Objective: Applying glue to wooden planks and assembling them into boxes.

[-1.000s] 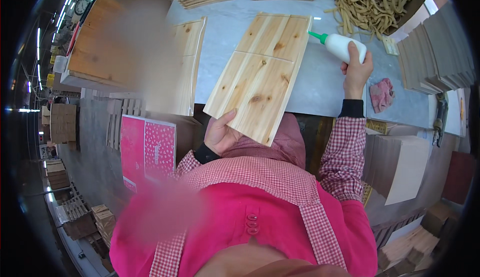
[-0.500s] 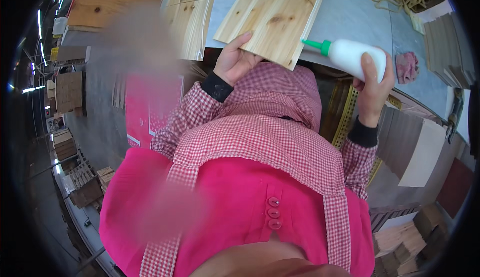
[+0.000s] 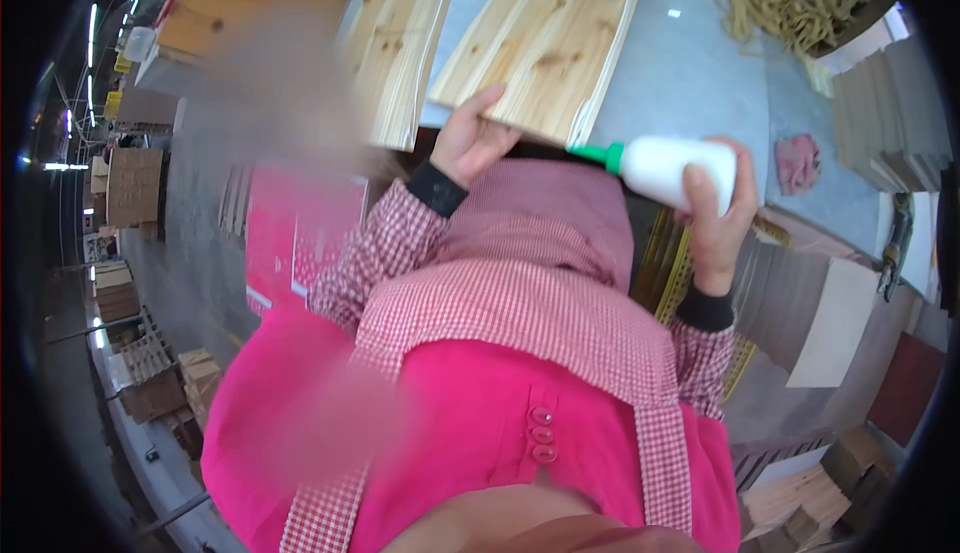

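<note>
The left hand (image 3: pixel 472 138) is partly closed on the near end of the wooden board (image 3: pixel 550 53), thumb over its near left corner and fingers underneath, probably to keep it steady. That end juts past the near edge of the desk (image 3: pixel 690 73), which leaves room to grip from below; whether the board lies flat or tilts is hard to tell. The right hand (image 3: pixel 722 198) is wrapped around the white bottle (image 3: pixel 665 168), holding it sideways so its green nozzle (image 3: pixel 595 156) points at the board's near right corner; contact there is unclear. A pale, shiny line (image 3: pixel 612 63) runs along the board's right edge. The second board (image 3: pixel 400 53) lies to the left, also reaching the desk's near edge. Towards the desk's right side sits the pink cloth (image 3: pixel 798 163), apparently kept within easy reach of the right hand
</note>
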A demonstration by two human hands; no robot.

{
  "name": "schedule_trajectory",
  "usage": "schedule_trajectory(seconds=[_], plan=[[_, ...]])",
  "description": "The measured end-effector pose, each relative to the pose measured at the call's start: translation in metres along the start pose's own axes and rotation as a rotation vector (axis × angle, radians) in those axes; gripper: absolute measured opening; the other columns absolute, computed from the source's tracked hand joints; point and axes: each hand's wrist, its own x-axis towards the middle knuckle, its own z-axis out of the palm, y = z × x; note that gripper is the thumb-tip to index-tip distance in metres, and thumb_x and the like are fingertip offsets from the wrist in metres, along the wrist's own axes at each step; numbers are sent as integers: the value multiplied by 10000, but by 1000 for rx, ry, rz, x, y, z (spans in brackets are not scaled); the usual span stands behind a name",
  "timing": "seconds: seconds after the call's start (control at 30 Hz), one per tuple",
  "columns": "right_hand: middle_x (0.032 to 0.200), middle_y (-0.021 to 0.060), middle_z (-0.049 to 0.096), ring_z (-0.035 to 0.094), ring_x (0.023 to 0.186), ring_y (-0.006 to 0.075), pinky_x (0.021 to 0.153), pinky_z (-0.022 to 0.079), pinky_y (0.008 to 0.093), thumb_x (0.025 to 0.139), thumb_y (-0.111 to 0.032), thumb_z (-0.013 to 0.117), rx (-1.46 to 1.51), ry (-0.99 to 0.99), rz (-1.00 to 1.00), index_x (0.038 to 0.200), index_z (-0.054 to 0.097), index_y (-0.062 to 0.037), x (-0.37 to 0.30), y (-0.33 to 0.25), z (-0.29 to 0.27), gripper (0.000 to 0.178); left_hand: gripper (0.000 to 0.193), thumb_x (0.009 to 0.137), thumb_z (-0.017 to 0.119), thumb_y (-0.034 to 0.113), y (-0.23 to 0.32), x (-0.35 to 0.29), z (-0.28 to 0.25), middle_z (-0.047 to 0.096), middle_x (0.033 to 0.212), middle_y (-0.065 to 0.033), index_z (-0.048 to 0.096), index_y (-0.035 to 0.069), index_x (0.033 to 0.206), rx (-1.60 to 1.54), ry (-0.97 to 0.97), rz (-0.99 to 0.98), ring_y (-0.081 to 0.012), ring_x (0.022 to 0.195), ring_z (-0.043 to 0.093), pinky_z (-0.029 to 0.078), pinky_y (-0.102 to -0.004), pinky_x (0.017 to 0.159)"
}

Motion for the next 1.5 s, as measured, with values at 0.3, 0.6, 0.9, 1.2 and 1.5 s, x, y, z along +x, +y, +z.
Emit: schedule_trajectory(seconds=[0.3,0.6,0.9,1.2,1.5], plan=[[750,68,575,509,467,107,391,379,222,901,-283,631,365,480,-113,1034,485,-1,115,19,0,344,544,940,526,116,4,-14,5,431,1403,-171,290,19,1420,-39,-61,-106,-298,1286,447,376,-454,1083],[756,91,600,532,441,122,363,390,236,889,-274,658,151,608,-117,1004,503,6,226,29,5,340,559,935,540,133,5,-23,8,434,1401,-176,290,19,1422,4,-23,-132,-301,1296,438,376,-463,1079],[860,121,606,590,599,157,462,465,255,872,-259,680,268,719,-145,996,508,10,185,63,-36,342,546,950,524,179,12,-12,6,410,1427,-173,308,18,1425,-7,-13,-93,-322,1311,417,324,-496,1103],[969,177,567,577,883,304,784,472,401,721,-238,743,-328,1188,-142,974,500,22,190,90,-150,437,532,957,519,176,31,-4,0,431,1409,-178,315,21,1423,-71,-52,-25,-329,1306,420,350,-502,1089],[999,197,595,571,914,374,846,447,418,660,-266,733,-1159,1068,219,1002,547,0,219,123,-203,473,537,950,529,170,40,-10,-5,426,1410,-187,317,18,1419,-119,-41,57,-323,1298,430,366,-498,1079]])
